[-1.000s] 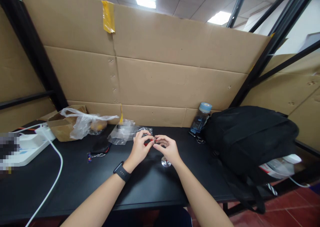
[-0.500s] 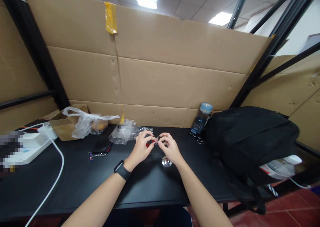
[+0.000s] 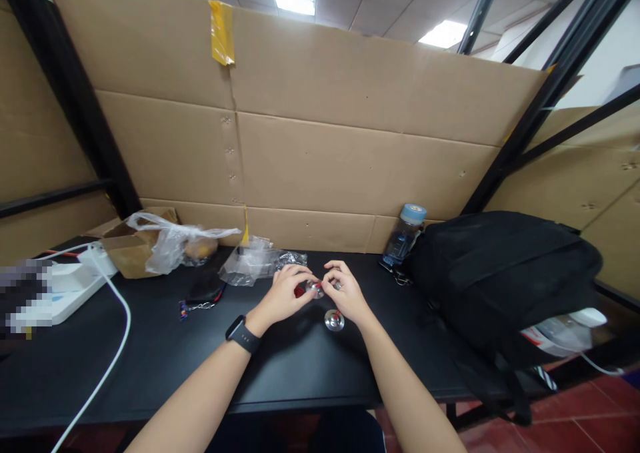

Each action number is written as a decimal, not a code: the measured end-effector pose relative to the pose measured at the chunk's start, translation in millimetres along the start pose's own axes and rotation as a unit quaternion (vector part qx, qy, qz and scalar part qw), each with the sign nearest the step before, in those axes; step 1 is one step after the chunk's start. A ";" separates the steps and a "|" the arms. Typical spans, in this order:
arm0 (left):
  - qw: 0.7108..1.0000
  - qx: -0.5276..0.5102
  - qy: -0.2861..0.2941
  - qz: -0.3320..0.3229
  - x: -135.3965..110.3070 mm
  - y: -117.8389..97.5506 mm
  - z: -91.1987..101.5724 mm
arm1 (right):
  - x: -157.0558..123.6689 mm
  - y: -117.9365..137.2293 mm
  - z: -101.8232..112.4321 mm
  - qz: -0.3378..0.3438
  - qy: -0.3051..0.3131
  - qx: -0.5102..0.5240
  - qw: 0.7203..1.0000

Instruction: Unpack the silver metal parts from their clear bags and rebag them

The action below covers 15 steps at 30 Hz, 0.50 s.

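My left hand (image 3: 287,293), wearing a black watch (image 3: 242,333) on its wrist, pinches a small shiny silver disc (image 3: 315,288) with thumb and fingers. Something red (image 3: 299,291) shows beneath its palm. My right hand (image 3: 347,294) is closed at the disc's right side, where a bit of red, perhaps cord, shows at its fingertips. Exactly what the right fingers grip is partly hidden. Just below the right hand is a second round silver disc (image 3: 334,321), with red at its middle.
Behind my hands lie clear plastic bags (image 3: 250,260). To the left are a black pouch (image 3: 205,290) with a key chain, a cardboard box (image 3: 127,253) and a white power strip (image 3: 75,290). A blue-capped bottle (image 3: 401,236) and a black backpack (image 3: 505,273) stand right.
The disc in my left hand has turned and shows more of its face. My right fingers have shifted slightly, and the red by them is plainer. The second disc stays about in place.
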State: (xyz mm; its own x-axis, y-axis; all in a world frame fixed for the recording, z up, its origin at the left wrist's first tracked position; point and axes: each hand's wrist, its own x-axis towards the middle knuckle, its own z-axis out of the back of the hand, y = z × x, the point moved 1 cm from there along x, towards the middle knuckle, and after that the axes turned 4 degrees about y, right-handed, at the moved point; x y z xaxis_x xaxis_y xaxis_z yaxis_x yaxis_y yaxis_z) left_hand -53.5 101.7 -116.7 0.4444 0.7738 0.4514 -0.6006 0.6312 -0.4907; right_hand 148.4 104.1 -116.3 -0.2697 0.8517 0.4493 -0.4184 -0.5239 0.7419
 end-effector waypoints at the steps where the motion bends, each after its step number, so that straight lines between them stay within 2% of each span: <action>1: 1.000 -0.003 -0.012 0.006 1.1 3.0 2.0 | 0.5 -0.9 1.8 -0.002 0.002 -0.005 1.000; 4: 0.998 -0.005 -0.058 0.033 3.8 15.9 10.0 | 0.9 -5.5 6.6 -0.003 0.026 -0.043 0.999; 6: 0.997 0.018 -0.058 0.055 3.7 25.9 13.3 | 0.1 -9.1 8.5 0.002 0.059 -0.077 0.995; 12: 0.987 0.108 0.058 0.099 -5.0 40.7 4.8 | -3.8 -11.7 9.1 0.005 0.150 -0.119 0.982; 15: 0.986 0.117 0.071 0.100 -7.1 39.4 -3.0 | -4.5 -8.7 10.2 0.014 0.179 -0.125 0.976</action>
State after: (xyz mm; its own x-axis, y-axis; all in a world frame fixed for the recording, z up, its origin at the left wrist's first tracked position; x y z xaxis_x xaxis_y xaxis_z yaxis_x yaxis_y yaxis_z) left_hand -78.3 121.3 -141.4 0.3806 0.8912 0.2468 -0.8145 0.4494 -0.3669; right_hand 162.0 105.0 -119.7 -0.5515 0.8011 0.2326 -0.5924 -0.5724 0.5669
